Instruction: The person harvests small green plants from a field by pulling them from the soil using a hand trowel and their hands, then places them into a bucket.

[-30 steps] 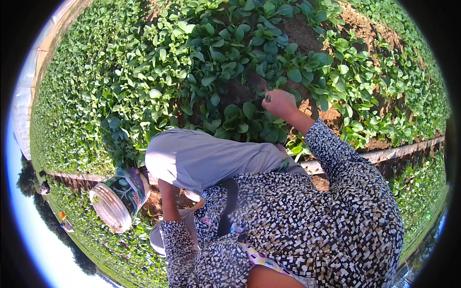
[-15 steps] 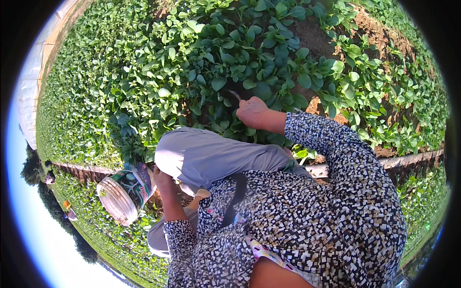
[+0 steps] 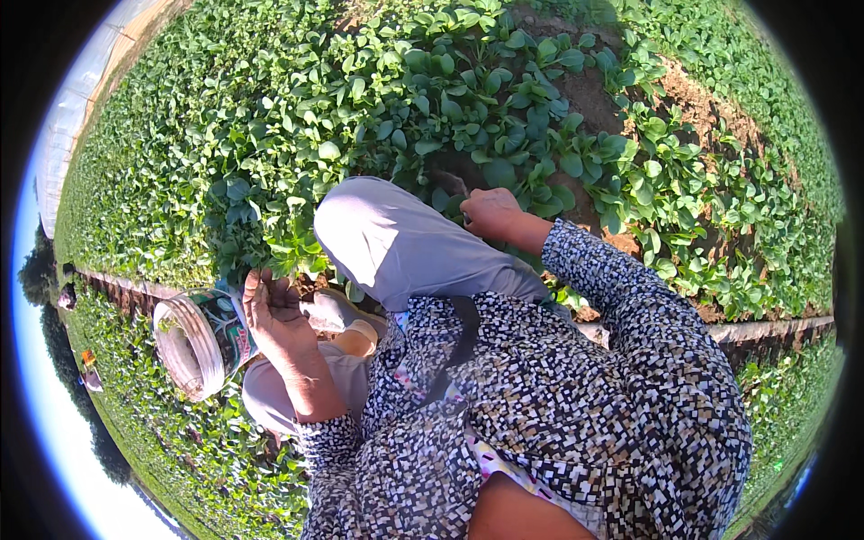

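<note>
My right hand (image 3: 492, 212) is closed in a fist beside my raised knee, low over the leafy greens (image 3: 504, 135). It grips a small sickle (image 3: 454, 184); the handle is hidden in the fist and the thin curved blade is blurred among shaded leaves. Out to the left, my left hand (image 3: 277, 317) is open, palm showing and fingers loosely bent and apart. Its fingertips are close to darker leaves (image 3: 243, 238) at the bed's edge. Right beside it, a white-rimmed plastic bucket (image 3: 191, 346) with a green printed side lies tilted; what it holds cannot be made out.
My bent leg in grey trousers (image 3: 405, 243) lies between the hands, over the bed. A pale border strip (image 3: 765, 329) runs along the bed's near edge. Bare soil (image 3: 585, 90) shows between plants. More greens grow behind the bucket, and a pale plastic-covered structure (image 3: 85, 81) stands far left.
My left hand has come away from the bucket's mouth side and turned palm up, fingers spreading. My right hand has shifted slightly right with the sickle. The view has shifted, and my knee appears higher.
</note>
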A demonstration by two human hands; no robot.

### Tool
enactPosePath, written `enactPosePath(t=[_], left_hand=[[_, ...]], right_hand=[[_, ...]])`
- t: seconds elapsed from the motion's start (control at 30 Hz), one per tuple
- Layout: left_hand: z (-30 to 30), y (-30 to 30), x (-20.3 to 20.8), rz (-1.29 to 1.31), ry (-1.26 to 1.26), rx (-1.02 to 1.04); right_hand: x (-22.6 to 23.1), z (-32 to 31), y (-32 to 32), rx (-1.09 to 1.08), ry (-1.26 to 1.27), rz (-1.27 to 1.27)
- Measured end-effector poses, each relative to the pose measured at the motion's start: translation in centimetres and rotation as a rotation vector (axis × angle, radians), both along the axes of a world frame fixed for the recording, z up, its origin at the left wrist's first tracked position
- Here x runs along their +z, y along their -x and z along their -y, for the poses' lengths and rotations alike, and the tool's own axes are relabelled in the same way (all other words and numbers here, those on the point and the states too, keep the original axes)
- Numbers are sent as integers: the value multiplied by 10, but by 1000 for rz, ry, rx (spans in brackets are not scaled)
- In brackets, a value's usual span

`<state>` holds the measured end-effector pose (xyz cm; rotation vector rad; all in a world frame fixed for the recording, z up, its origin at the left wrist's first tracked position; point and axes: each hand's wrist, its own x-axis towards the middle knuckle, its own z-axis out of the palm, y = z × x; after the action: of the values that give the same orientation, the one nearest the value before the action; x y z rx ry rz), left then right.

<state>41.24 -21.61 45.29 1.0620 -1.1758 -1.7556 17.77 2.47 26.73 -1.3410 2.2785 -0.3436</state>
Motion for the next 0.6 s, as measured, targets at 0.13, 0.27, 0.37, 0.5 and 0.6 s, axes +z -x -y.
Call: enactPosePath(t=[0.13, 0.27, 0.37, 0.5, 0.6], left_hand=[[18, -28, 33, -195, 151, -66], [33, -49, 65, -315, 302, -160], [63, -75, 63, -259, 494, -24], [71, -83, 35, -461, 171, -197], [74, -82, 36, -444, 140, -171]], right_hand=[[15, -16, -9, -325, -34, 119], [1, -56, -19, -541, -4, 203], [-14, -76, -34, -632, 53, 278], [-42, -120, -14, -484, 208, 176], [-32, -127, -17, -737, 442, 613]])
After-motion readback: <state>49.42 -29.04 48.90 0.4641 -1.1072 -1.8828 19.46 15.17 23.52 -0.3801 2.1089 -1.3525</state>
